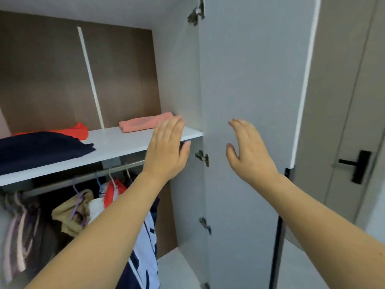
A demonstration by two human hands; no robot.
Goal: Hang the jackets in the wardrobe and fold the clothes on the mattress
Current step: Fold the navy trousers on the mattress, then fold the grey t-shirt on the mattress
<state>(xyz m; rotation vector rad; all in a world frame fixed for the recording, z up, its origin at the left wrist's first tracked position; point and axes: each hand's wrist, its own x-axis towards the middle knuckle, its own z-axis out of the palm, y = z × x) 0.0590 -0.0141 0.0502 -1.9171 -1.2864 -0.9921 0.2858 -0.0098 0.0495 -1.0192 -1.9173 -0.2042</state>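
Your two bare forearms reach up and forward from the bottom edge. Your left hand [166,149] is wide, fingers straight and together, holding nothing; its fingertips overlap the front edge of the white shelf [116,144], though you cannot tell whether they touch it. Your right hand [249,149] is also wide and empty, fingers gently bent, palm turned toward the left hand, raised in front of the open grey wardrobe door [250,80]; contact with the door cannot be judged.

Below your left forearm, the jackets [145,236] hang from the metal rail [83,179] inside the wardrobe: a white-and-navy one nearest your arm, then a red-and-white piece, a tan garment [70,213] on a purple hanger, and a striped dark one [20,230] farthest left.

Between your hands, a metal hinge [202,157] sits on the door's inner edge.

Just beyond your left fingertips a folded pink cloth [143,123] lies on the shelf. Well to the left of that hand lie a navy folded garment [41,149] and an orange one [79,130] behind it.

Far right of your right hand, a room door carries a black handle [357,165].
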